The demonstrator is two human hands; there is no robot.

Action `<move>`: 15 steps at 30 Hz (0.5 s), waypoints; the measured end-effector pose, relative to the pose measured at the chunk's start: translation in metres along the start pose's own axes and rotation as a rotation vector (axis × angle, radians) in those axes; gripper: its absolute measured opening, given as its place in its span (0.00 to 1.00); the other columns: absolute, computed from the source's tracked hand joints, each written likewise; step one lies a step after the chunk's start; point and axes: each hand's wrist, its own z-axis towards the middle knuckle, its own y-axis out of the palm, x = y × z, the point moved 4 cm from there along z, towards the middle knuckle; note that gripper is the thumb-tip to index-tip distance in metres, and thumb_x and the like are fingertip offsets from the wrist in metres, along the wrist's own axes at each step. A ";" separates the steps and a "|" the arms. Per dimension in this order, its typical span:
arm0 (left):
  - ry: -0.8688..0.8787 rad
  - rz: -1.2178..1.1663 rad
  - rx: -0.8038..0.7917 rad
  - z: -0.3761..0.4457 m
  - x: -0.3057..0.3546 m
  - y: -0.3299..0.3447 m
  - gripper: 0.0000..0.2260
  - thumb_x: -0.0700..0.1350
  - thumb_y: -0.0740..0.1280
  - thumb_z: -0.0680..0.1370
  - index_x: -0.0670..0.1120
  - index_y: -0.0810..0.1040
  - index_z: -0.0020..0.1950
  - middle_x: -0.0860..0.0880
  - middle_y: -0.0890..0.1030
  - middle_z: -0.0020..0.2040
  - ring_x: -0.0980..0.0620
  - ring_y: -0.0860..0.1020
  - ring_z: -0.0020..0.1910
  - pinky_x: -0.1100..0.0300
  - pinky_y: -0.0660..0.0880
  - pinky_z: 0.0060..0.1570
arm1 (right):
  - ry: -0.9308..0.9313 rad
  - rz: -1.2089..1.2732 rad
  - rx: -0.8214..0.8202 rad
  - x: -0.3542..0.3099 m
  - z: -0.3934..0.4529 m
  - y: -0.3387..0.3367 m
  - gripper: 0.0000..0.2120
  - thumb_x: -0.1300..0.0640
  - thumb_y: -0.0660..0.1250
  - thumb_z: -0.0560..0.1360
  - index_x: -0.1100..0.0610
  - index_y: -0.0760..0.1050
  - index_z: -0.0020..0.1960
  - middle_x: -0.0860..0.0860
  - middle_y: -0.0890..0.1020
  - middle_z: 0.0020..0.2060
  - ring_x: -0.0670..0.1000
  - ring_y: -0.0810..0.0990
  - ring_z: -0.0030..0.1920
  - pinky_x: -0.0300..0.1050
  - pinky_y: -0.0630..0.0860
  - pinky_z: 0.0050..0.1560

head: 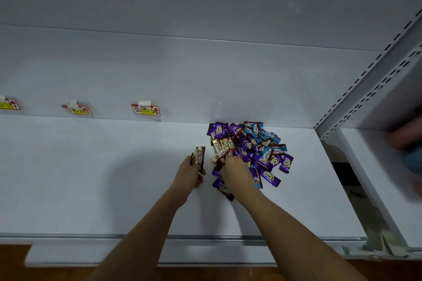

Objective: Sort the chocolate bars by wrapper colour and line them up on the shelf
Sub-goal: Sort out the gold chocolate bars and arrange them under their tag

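Chocolate bars still make one mixed pile (249,151) of purple, blue and gold wrappers at the back right of the white shelf (91,178), against its rear wall, so the sorting looks barely begun. The long stretch of shelf left of both grips lies bare, likely where the colour rows will go. Three small price tags (145,109) hang on the rear wall beyond and to the left of the left grip. The right hand (236,172) rests on the pile's near-left edge, fingers curled over gold bars (220,147); whether it has actually pinched one I cannot tell. The left hand (190,173), just beside it, is clenched on a small upright stack of gold bars (198,155), probably collecting one colour before placing it.
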 end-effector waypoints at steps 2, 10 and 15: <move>-0.054 -0.045 -0.016 -0.004 0.000 -0.003 0.03 0.41 0.58 0.81 0.45 0.69 0.48 0.46 0.74 0.38 0.52 0.68 0.29 0.61 0.64 0.29 | -0.019 0.025 0.047 -0.005 -0.001 -0.005 0.10 0.59 0.58 0.82 0.63 0.75 0.55 0.56 0.78 0.48 0.51 0.73 0.42 0.44 0.71 0.41; 0.008 0.057 0.009 -0.058 0.056 -0.026 0.09 0.47 0.59 0.82 0.43 0.70 0.44 0.46 0.74 0.39 0.53 0.66 0.28 0.63 0.61 0.25 | 0.098 0.789 0.106 -0.029 -0.044 -0.074 0.14 0.55 0.52 0.83 0.58 0.67 0.40 0.55 0.73 0.39 0.51 0.70 0.36 0.51 0.70 0.38; 0.001 0.081 0.012 -0.127 0.112 -0.032 0.20 0.59 0.57 0.81 0.43 0.76 0.50 0.48 0.65 0.37 0.54 0.59 0.29 0.62 0.55 0.27 | 0.040 0.996 -0.049 -0.056 -0.105 -0.129 0.12 0.57 0.51 0.83 0.57 0.68 0.43 0.52 0.73 0.32 0.48 0.68 0.28 0.43 0.67 0.31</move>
